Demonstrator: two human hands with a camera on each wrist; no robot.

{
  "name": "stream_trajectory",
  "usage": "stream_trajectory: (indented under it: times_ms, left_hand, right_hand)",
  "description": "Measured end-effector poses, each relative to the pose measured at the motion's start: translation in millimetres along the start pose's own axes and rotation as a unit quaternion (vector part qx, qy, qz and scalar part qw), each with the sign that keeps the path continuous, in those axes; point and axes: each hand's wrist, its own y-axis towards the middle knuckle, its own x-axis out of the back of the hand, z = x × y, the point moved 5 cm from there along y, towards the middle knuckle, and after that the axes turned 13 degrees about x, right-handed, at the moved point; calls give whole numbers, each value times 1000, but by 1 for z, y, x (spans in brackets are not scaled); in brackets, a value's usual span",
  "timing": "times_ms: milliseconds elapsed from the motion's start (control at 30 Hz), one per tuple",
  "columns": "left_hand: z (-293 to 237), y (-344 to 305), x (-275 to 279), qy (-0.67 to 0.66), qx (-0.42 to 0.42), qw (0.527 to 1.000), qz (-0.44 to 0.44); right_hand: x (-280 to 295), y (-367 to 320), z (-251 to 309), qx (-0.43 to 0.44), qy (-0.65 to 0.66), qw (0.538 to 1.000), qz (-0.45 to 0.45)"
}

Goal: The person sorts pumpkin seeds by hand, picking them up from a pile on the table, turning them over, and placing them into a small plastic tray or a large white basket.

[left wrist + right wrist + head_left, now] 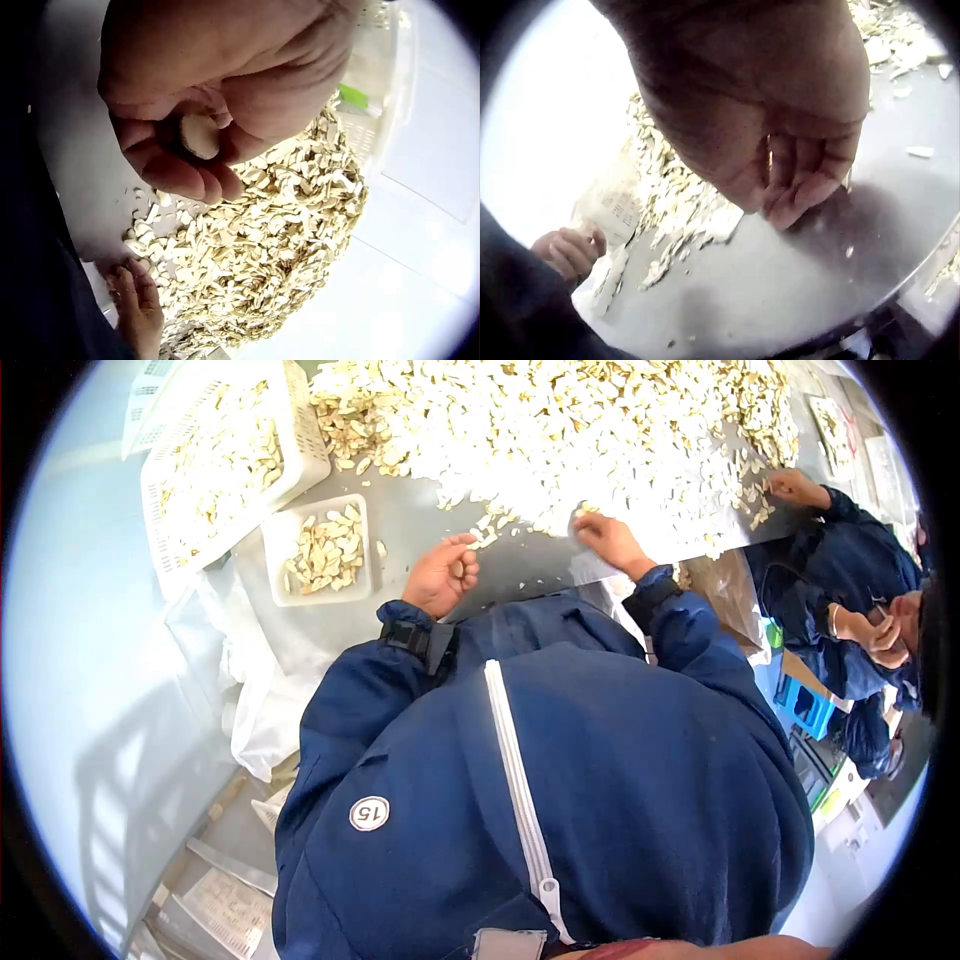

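Note:
My left hand (pixel 443 577) is over the near edge of the grey table, left of my body's midline. Its fingers curl round a pale dried slice (pixel 200 136), which shows between the fingers in the left wrist view. My right hand (pixel 612 543) reaches to the near edge of a broad heap of pale slices (pixel 560 430). Thumb and fingertips come together there on a small yellowish slice (pixel 584 510). In the right wrist view the right hand's fingers (pixel 799 195) are bent close over the metal surface, and the palm hides most of what they pinch.
A small white tray (pixel 270 565) of slices stands left of my left hand. Behind it is a larger white basket (pixel 300 480), also holding slices. At right another person's hand (pixel 797 488) touches the heap. A white plastic bag (pixel 265 710) hangs at the left table edge.

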Motion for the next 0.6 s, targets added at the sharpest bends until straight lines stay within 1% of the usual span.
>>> stream_trajectory:
  times_ms: [67,100,133,167,200,233,267,300,333,400,467,500,533,567,600]
  left_hand:
    - [2,1,-6,2,-5,1000,-7]
    - [2,1,-9,4,-16,1000,-6]
    - [0,-1,-9,4,-38,999,-10]
    - [1,3,-5,6,-43,999,2]
    - [1,7,-3,8,-50,999,11]
    - [0,5,-6,11,-56,998,1]
    - [-1,1,-7,13,-55,998,-7]
    - [-4,-3,-7,11,-59,998,-20]
    - [-5,-4,-10,11,-56,998,-29]
    - [-8,-8,-11,12,-58,998,-30]
    - [-13,-11,-3,7,-66,998,-20]
    - [-19,-17,1,8,-73,997,-28]
    - [-28,-28,5,11,-80,996,-37]
    - [-39,-40,10,13,-87,995,-45]
    - [-53,-54,18,14,-111,992,-61]
  right_hand:
    - [26,8,-3,-41,11,997,-68]
    - [39,16,17,-67,30,995,-64]
    - [39,25,21,-19,10,995,-94]
    - [37,42,26,44,-2,992,-122]
    - [31,53,28,12,-30,992,-120]
    - [29,61,48,98,-134,977,-136]
    - [26,66,60,66,-161,978,-117]
    - [18,70,61,55,-197,970,-131]
    - [14,74,62,50,-199,971,-124]
    - [11,74,59,74,-222,967,-103]
    - [13,70,60,79,-192,975,-80]
    - [14,68,62,84,-177,978,-71]
    - [13,67,63,101,-162,980,-47]
    - [10,66,62,151,-148,977,-43]
    - [7,63,64,199,-133,970,-39]
